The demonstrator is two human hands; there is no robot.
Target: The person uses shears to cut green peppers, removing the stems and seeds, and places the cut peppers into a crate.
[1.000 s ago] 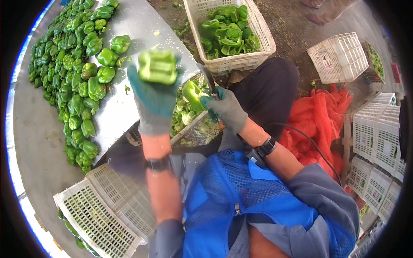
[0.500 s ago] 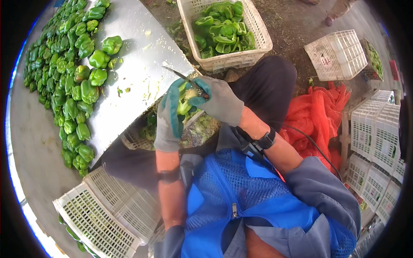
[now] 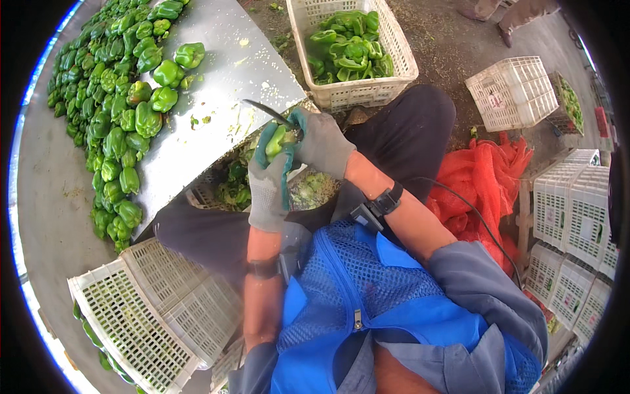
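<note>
Both hands wear grey gloves with green-coated fingers and meet in front of me, past the table's near corner. My left hand (image 3: pixel 268 187) is closed around a light-green bell pepper (image 3: pixel 277 140), partly hidden by the fingers. Gripped in my right hand (image 3: pixel 326 146) is a knife (image 3: pixel 268 111), its dark blade pointing up and left above the pepper. The handle is covered by my fingers, which press close against the pepper. To the left, a metal table (image 3: pixel 226 79) bears a heap of whole green bell peppers (image 3: pixel 108 98).
A white crate (image 3: pixel 359 93) of cut green peppers (image 3: pixel 351 52) stands ahead. Below my hands lie pepper trimmings (image 3: pixel 316 190). At right are a red mesh sack (image 3: pixel 482 180), an upturned crate (image 3: pixel 515 92) and stacked crates (image 3: pixel 571 203). More crates (image 3: pixel 141 312) lean lower left. Another person's legs (image 3: pixel 522 16) show far right.
My left hand has turned and its fingers now cover more of the pepper, whose pale seedy part showed before. The knife stays in my right hand, which has shifted slightly left. The view moved a little.
</note>
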